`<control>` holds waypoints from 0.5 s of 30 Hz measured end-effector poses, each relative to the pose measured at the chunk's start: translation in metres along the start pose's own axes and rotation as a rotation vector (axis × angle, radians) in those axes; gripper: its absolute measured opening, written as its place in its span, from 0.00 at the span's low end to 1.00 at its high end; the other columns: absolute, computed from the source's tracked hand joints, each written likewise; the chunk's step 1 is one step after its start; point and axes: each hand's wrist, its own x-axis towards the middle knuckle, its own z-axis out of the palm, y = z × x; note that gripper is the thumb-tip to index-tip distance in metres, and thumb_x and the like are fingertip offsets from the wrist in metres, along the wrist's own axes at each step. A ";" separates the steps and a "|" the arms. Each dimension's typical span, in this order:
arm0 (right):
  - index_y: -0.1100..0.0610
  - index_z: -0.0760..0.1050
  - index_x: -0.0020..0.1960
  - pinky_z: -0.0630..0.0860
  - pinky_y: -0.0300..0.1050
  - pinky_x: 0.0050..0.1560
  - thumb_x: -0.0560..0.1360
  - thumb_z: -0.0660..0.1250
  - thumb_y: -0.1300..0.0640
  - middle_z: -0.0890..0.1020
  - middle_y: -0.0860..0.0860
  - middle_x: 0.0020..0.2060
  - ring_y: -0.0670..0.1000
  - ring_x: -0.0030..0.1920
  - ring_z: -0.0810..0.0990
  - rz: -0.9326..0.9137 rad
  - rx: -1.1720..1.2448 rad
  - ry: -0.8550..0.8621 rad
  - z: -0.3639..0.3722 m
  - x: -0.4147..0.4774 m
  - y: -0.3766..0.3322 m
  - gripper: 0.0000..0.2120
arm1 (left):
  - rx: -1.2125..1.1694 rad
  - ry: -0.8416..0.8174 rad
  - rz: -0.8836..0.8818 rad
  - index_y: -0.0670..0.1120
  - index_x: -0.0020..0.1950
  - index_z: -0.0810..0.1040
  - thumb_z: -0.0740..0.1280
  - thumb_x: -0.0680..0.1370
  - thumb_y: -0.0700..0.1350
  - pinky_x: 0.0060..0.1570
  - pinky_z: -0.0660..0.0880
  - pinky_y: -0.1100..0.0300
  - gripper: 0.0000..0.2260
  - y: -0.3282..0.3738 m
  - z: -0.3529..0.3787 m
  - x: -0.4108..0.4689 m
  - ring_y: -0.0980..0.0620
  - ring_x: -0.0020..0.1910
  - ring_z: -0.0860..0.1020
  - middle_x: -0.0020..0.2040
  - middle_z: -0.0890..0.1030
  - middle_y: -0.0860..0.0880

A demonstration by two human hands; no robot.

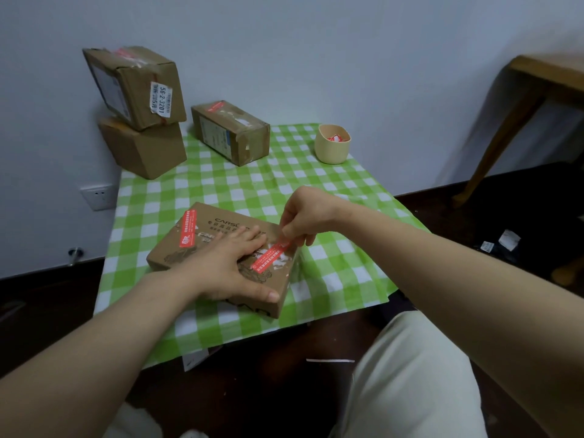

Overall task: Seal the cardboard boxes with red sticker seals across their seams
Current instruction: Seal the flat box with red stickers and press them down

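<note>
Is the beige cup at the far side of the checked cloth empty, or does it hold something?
Not empty: red and white pieces, likely stickers, show inside the cup, just below its rim.

A green checked cloth [331, 184] lies between a wall socket [98, 196] and a wooden table [550, 74].

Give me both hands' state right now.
Left hand: open, pressing flat on the cardboard box.
Right hand: pinching the end of a red sticker seal.

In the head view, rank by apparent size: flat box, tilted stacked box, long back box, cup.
1. flat box (nearest the camera, so true size unsure)
2. tilted stacked box
3. long back box
4. cup
</note>
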 end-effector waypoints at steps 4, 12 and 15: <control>0.64 0.80 0.49 0.74 0.33 0.25 0.68 0.75 0.61 0.82 0.56 0.36 0.46 0.29 0.78 0.003 -0.047 -0.029 0.003 0.002 0.003 0.11 | -0.014 0.006 -0.008 0.55 0.76 0.50 0.67 0.57 0.72 0.72 0.36 0.55 0.53 0.004 0.000 -0.002 0.59 0.75 0.41 0.77 0.45 0.58; 0.60 0.79 0.44 0.74 0.34 0.25 0.70 0.73 0.60 0.80 0.52 0.35 0.45 0.31 0.77 -0.006 -0.084 -0.001 0.004 0.001 0.002 0.05 | -0.010 0.010 -0.029 0.55 0.76 0.50 0.71 0.64 0.65 0.72 0.35 0.55 0.48 0.006 0.001 -0.003 0.57 0.76 0.41 0.77 0.45 0.57; 0.64 0.80 0.46 0.78 0.35 0.30 0.71 0.72 0.61 0.81 0.54 0.34 0.46 0.31 0.79 0.024 -0.054 0.001 0.002 0.000 0.000 0.07 | -0.009 0.008 -0.027 0.54 0.77 0.50 0.71 0.65 0.64 0.72 0.35 0.55 0.47 0.006 0.001 -0.003 0.58 0.76 0.41 0.77 0.45 0.57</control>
